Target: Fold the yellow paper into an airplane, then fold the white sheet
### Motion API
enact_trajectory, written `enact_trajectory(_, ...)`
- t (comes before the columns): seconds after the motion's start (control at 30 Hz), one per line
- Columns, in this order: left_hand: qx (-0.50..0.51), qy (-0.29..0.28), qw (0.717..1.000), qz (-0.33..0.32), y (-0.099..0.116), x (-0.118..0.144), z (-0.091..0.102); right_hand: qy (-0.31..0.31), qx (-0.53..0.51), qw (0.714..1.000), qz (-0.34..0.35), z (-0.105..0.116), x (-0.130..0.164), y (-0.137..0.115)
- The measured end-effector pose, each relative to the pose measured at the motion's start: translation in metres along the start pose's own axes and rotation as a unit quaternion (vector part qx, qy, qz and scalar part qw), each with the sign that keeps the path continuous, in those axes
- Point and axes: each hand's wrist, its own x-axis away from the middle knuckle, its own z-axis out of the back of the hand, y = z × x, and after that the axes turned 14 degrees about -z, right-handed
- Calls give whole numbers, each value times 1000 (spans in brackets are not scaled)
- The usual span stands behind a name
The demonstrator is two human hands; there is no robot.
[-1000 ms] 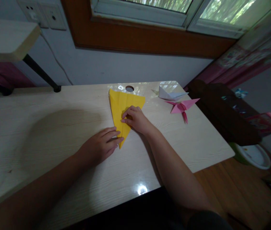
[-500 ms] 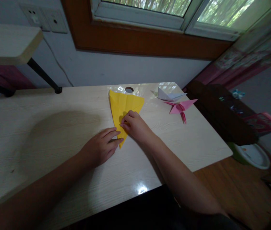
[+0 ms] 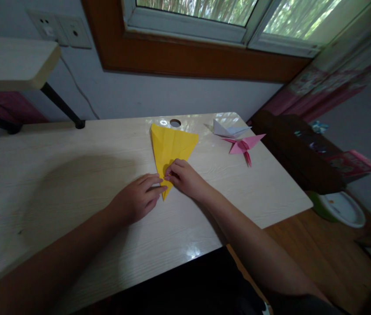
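In the head view, a tapering, folded yellow paper sheet (image 3: 174, 142) was laid on the pale wood-grained bench (image 3: 238, 192). Its narrow end was pressed by the loosely spread left hand's grip (image 3: 139, 199); a crease was pinched in the right hand's grip (image 3: 185, 177). A pink folded-paper figure (image 3: 242, 145) was placed farther right.

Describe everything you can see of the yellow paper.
The yellow paper looks creased and folded, tapering from a broad far end to a narrow near point. It lies on the pale table. The left hand touches it near that point; the right hand touches it slightly farther up, hiding part.
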Motion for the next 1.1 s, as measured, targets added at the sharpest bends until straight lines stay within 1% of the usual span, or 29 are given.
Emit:
enact_trajectory(0.07, 8, 19, 1000, 18, -1, 2, 2, -2, 0, 1000, -1, 0, 0, 0)
enact_trajectory(0.13, 12, 22, 999, 25, -2, 3, 3, -4, -1, 1000, -2, 1, 0, 0)
enact_trajectory(0.3, 3, 7, 1000, -17, 0, 1, 5, -4, -6, 1000, 0, 2, 0, 0)
enact_trajectory(0.83, 5, -2, 1000, -26, 3, -4, 8, -7, -13, 1000, 16, 2, -1, 1)
enact_trajectory(1.0, 4, -4, 1000, -16, 2, -3, 8, -14, -15, 1000, 3, 4, -1, -1)
enact_trajectory(1.1, -3, 2, 1000, -26, 1, -3, 7, -15, -24, 1000, 3, 4, -2, 0)
